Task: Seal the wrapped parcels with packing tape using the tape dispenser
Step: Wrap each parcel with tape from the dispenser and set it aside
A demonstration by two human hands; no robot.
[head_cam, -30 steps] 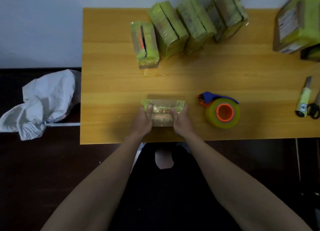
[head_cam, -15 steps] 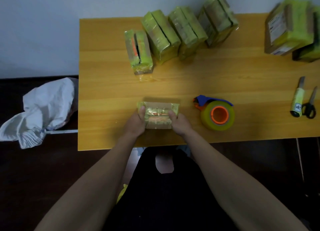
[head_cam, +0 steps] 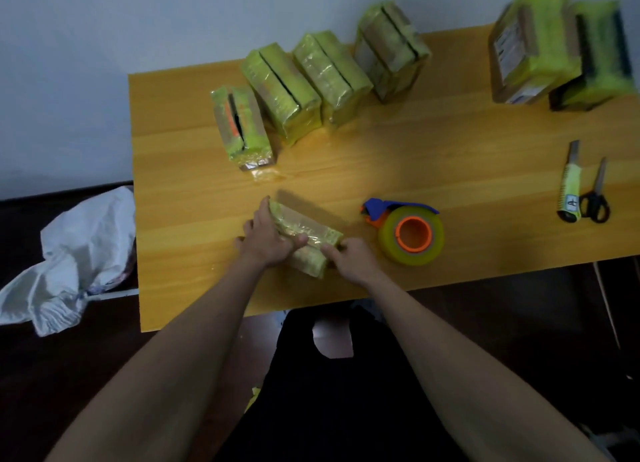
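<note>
- Pale wall behind; orange wood-grain counter [head_cam: 450, 142] pushed against it, dark floor below.
- Small yellow-green wrapped parcel [head_cam: 304, 233] lying at an angle near the front edge of the counter, clear tape glinting across its top.
- Left hand [head_cam: 265, 238] grasping the parcel's left side, thumb laid over the top, fingers curled round the far end.
- Right hand [head_cam: 349, 257] gripping the parcel's near right corner, fingers bent against it.
- Tape dispenser [head_cam: 407, 231] resting just to the right of the parcel, untouched; blue handle, orange core, yellowish roll of tape.
- Row of four wrapped parcels [head_cam: 311, 83] standing on edge along the back of the counter, slanted, packed close to one another.
- Two larger wrapped boxes [head_cam: 561, 52] at the far right corner, blurred.
- Utility knife [head_cam: 569, 184] and black-handled scissors [head_cam: 596, 194] lying side by side near the right edge, well apart from the hands.
- Crumpled white bag [head_cam: 72, 257] off the counter to the left.
</note>
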